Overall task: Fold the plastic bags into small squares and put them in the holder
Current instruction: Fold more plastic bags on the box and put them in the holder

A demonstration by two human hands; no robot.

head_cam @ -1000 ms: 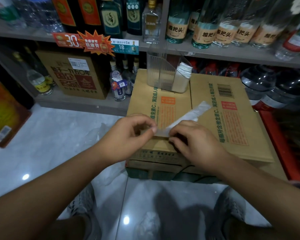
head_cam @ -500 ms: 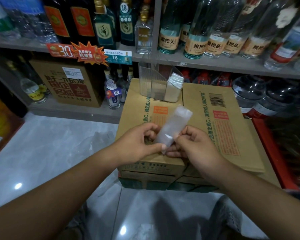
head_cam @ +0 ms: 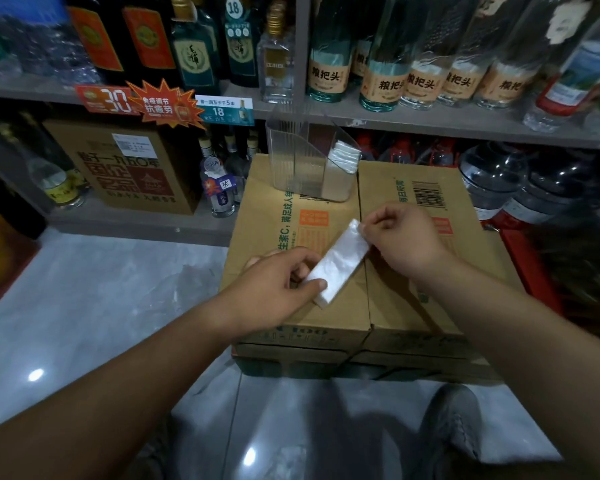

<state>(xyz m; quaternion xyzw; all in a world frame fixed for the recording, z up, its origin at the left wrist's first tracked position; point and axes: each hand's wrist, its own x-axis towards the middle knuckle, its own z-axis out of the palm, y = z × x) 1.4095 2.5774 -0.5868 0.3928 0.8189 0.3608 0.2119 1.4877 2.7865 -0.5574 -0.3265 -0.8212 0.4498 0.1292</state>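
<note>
Down low in a liquor shop aisle.

Grey shelves (head_cam: 430,119) are packed with labelled bottles (head_cam: 326,64), price tags (head_cam: 224,110) and a starburst promo sticker (head_cam: 167,103) clip to the shelf edge, and sealed cardboard cartons (head_cam: 267,209) sit stacked on the glossy tiled floor (head_cam: 101,289).

Red tag (head_cam: 106,100) reads "30", blue tag (head_cam: 224,110) "18", bottle label (head_cam: 326,79) "粮把头".
</note>
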